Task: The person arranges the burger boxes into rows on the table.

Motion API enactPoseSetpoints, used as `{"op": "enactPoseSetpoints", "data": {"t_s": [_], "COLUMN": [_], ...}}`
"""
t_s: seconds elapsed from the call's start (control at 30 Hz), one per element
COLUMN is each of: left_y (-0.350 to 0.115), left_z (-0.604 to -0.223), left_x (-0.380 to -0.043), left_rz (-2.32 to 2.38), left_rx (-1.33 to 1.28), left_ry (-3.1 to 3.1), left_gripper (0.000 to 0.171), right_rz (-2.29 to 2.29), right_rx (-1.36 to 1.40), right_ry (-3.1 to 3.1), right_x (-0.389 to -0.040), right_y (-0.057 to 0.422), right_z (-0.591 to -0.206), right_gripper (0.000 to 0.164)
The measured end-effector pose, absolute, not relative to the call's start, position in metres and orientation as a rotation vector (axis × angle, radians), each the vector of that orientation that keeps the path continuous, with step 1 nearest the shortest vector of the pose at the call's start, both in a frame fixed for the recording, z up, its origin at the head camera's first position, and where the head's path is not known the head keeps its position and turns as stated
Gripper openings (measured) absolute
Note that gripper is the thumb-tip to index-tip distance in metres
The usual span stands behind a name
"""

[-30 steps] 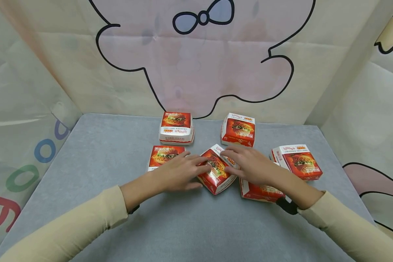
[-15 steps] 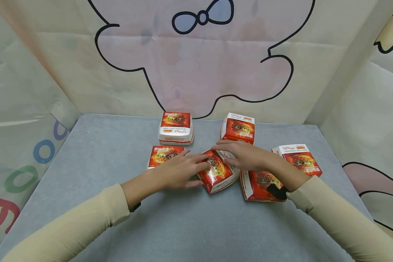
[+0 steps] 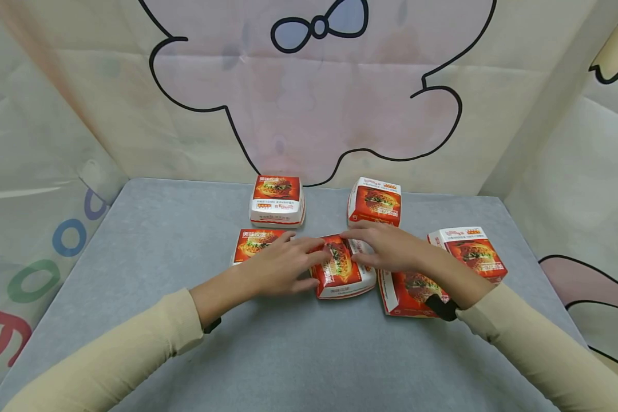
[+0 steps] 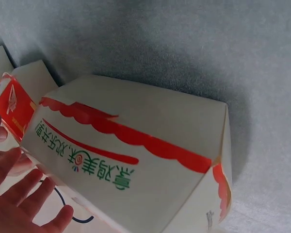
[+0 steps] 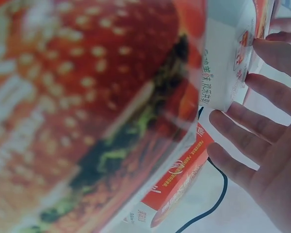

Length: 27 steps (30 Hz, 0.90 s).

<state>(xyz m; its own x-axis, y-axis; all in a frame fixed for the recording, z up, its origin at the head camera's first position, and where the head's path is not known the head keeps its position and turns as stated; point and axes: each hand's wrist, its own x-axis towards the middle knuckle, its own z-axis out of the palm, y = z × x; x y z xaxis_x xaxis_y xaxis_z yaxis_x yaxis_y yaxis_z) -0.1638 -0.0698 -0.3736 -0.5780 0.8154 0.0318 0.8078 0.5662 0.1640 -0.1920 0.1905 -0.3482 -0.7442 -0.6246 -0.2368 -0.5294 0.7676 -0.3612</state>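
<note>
A red and white burger box [image 3: 338,268] with a burger picture on its lid sits mid-table, turned slightly. My left hand [image 3: 283,268] reaches over from the left, its spread fingertips at the box's left side. From the other side, my right hand [image 3: 391,247] has fingertips on the box's white right part. The right wrist view shows these fingers extended along the white side of the burger box [image 5: 230,58]. Partly under my left hand lies another burger box [image 3: 252,243]. A further burger box [image 3: 409,289] sits below my right wrist and is partly covered.
Two more burger boxes, one at back left [image 3: 276,201] and one at back right [image 3: 375,200], stand near the far edge of the grey table [image 3: 309,355]. Another burger box [image 3: 468,252] lies angled at the right. A printed backdrop [image 3: 309,103] rises behind.
The middle burger box has turned from a clear slant to nearly square with the table. My right hand has moved slightly back with it; the left has shifted little.
</note>
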Motion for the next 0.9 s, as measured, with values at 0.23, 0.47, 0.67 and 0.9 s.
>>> {"op": "enactPoseSetpoints", "data": {"t_s": [0.23, 0.47, 0.67, 0.9], "left_y": [-0.0661, -0.0642, -0.0653, -0.0649], "left_z": [-0.3735, -0.3746, -0.3759, -0.3767], "left_x": [-0.1613, -0.1592, -0.1606, -0.1625], "left_rz": [0.277, 0.262, 0.268, 0.236], "left_rx": [1.46, 1.502, 1.509, 1.514], "left_ry": [2.837, 2.792, 2.796, 2.82], "left_gripper": [0.059, 0.044, 0.039, 0.038], "right_rz": [-0.348, -0.282, -0.292, -0.359], "right_rx": [-0.901, -0.883, -0.916, -0.972], "right_ry": [2.698, 2.756, 2.75, 2.615], "right_x": [-0.1887, -0.1858, -0.1841, -0.1858], "right_y": [0.1915, 0.1916, 0.1938, 0.1994], "right_z": [-0.3521, -0.3524, -0.3503, -0.3466], "right_gripper": [0.054, 0.058, 0.051, 0.053]}}
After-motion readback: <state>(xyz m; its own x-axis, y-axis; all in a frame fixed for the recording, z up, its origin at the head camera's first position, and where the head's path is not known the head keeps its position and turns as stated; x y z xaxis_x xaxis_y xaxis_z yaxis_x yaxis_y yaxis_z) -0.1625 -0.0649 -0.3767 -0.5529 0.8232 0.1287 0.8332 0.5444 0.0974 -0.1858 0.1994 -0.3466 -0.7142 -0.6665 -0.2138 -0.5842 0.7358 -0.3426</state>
